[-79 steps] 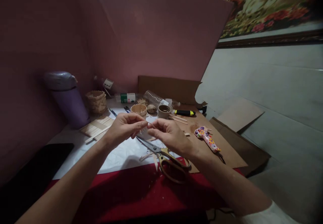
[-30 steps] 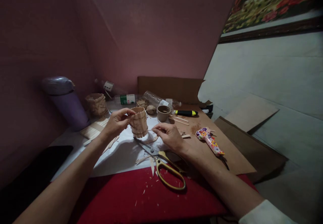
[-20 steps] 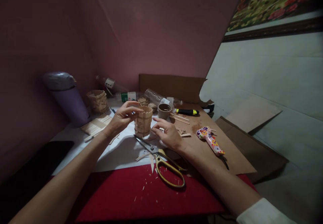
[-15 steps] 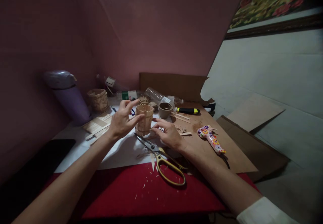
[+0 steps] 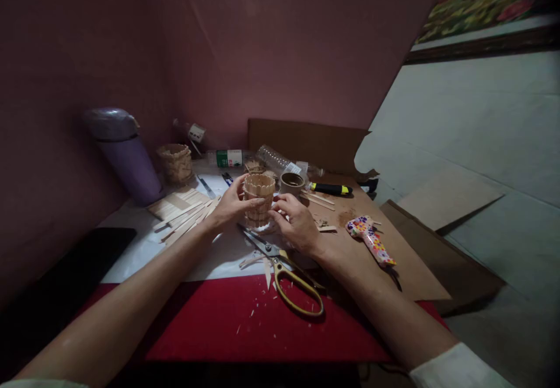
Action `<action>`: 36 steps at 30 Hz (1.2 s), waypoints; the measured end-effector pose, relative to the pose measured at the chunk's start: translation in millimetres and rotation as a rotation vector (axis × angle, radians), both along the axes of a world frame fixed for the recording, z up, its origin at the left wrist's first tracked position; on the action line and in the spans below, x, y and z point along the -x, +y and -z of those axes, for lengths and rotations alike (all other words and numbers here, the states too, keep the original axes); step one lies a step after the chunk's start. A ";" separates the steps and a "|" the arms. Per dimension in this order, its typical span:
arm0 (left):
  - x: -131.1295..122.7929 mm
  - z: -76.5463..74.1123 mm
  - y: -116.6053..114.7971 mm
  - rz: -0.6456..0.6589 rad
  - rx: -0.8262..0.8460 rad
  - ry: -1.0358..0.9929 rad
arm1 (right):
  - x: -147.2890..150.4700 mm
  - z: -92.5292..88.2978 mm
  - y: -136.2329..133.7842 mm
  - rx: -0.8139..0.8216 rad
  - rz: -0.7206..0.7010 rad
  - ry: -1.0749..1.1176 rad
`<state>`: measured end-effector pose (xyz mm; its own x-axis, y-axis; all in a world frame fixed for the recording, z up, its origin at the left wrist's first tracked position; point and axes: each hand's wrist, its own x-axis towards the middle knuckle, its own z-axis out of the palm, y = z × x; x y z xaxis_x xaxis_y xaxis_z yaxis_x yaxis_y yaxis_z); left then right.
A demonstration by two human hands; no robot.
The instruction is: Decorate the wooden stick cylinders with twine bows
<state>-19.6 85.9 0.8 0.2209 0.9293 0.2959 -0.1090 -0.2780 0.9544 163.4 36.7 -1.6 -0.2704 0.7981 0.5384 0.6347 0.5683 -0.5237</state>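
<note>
A small cup made of wooden craft sticks [image 5: 258, 198], with a scalloped rim, stands upright on the white sheet [image 5: 166, 262]. My left hand [image 5: 234, 204] wraps its left side, thumb across the front and fingers behind, partly hidden. My right hand [image 5: 295, 222] has its fingers bent and pinched together at the cup's lower right side; whether they hold anything small I cannot make out. Just in front lie yellow-handled scissors [image 5: 286, 277], blades pointing toward the cup. Behind my right hand is a brown tape roll [image 5: 291, 182].
Loose craft sticks [image 5: 184, 216] and a second stick cup [image 5: 175, 163] are at the left, near a purple flask [image 5: 129, 160]. Clear plastic bottles [image 5: 280, 159] lie at the back. A black-and-yellow handle [image 5: 331, 189] and a flower-patterned glue gun [image 5: 371, 239] rest on cardboard [image 5: 405, 277].
My left hand has closed around the cup's left side, where its fingers were spread before. My right fingers have come in against the cup. The whole view has shifted slightly.
</note>
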 end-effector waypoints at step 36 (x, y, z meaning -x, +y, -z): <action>6.5 19.0 -3.2 0.197 -0.037 0.050 | -6.0 10.9 -5.5 -0.080 -0.010 -0.039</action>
<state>-26.1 82.7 -18.2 0.4125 0.8553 0.3134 -0.1175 -0.2912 0.9494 169.4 31.1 -12.5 -0.2997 0.7504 0.5891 0.6477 0.6134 -0.4519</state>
